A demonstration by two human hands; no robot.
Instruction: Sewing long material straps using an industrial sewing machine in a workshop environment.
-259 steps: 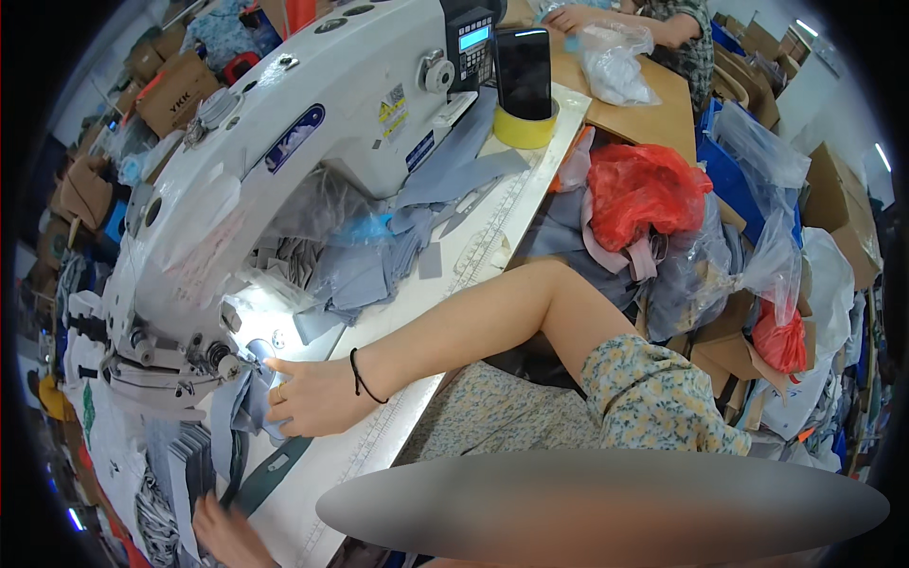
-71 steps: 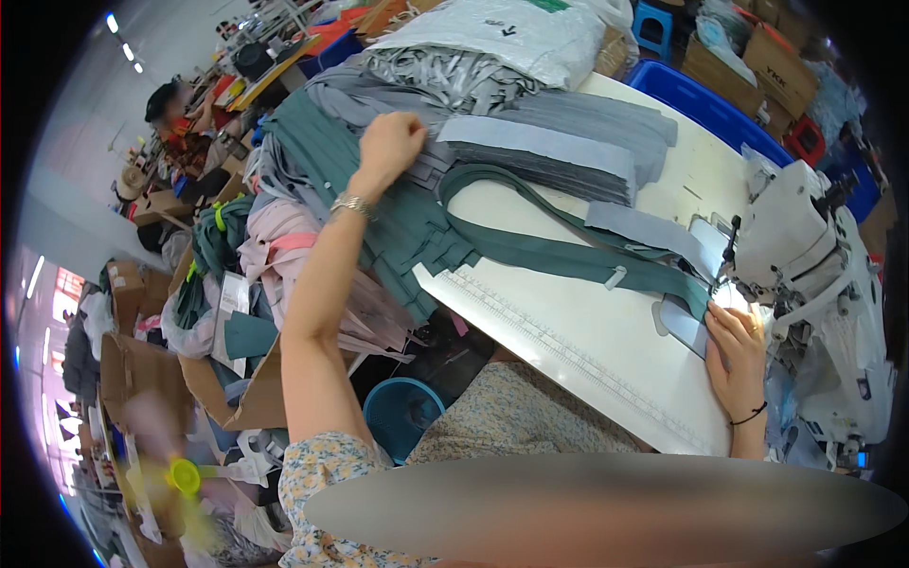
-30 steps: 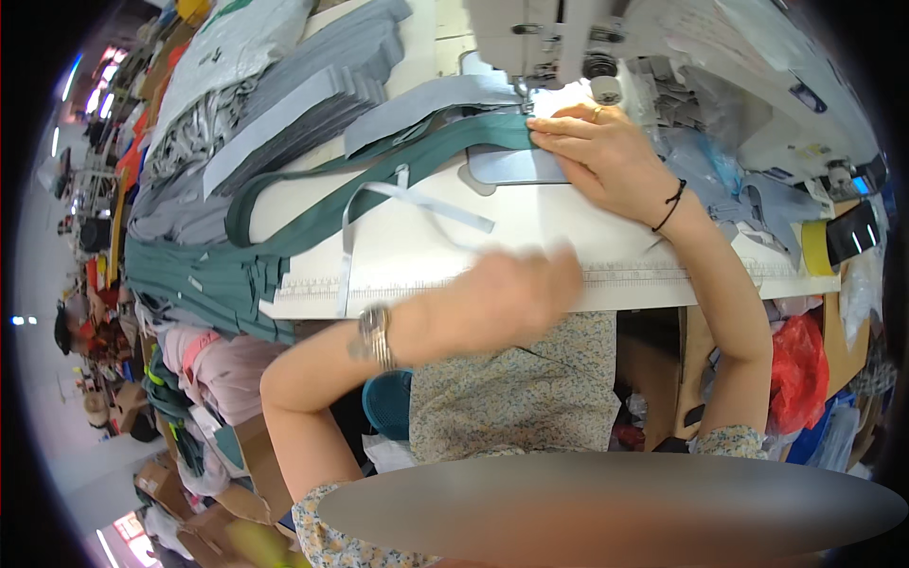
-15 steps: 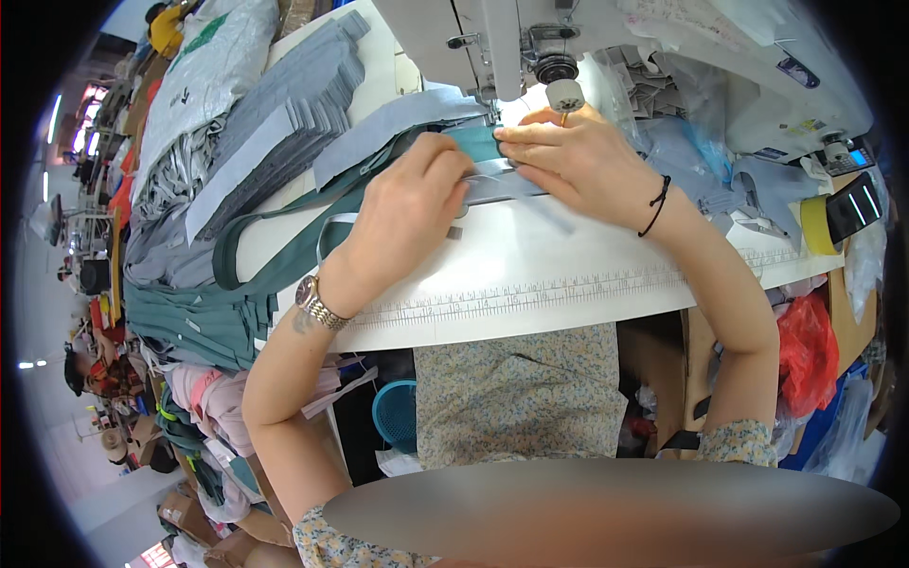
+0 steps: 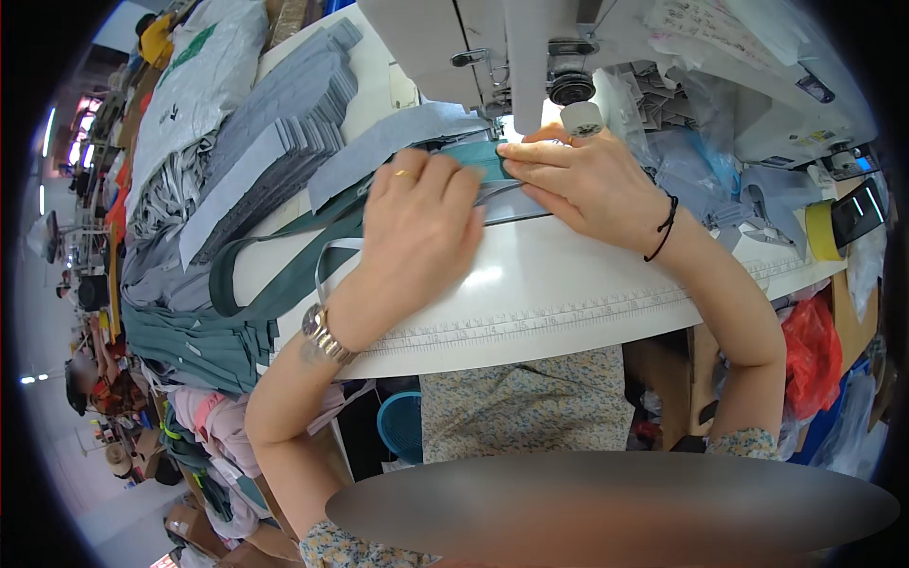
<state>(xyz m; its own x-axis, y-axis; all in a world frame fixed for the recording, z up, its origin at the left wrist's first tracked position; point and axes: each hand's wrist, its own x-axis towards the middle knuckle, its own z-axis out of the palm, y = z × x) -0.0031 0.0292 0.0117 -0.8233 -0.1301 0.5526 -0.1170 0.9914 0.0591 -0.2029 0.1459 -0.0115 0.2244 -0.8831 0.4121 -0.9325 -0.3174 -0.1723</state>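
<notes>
Tabletop (image 5: pixel 540 260): white, marked with ruler scale (image 5: pixel 530 320) along near edge.
Sewing machine (image 5: pixel 436 47): white, standing over far side.
Green strip (image 5: pixel 303 270): looped toward left edge.
Pale grey strip (image 5: pixel 393 147): lying beyond green strip.
Grey stack (image 5: pixel 275 156): layered near far left corner.
White plastic bag (image 5: pixel 204 76): resting beside stack, outermost.
Green pile (image 5: pixel 194 346): draped over near left corner.
Grey pieces (image 5: pixel 786 185): spread loosely toward right edge.
Yellow roll (image 5: pixel 822 232): set at near right corner, supporting dark phone (image 5: pixel 860 208).

Strip (image 5: pixel 308 270) on tbl. (image 5: pixel 568 275), fabric stack (image 5: pixel 294 142) L, phone (image 5: pixel 860 213) far R (by tape roll (image 5: pixel 822 234))
</notes>
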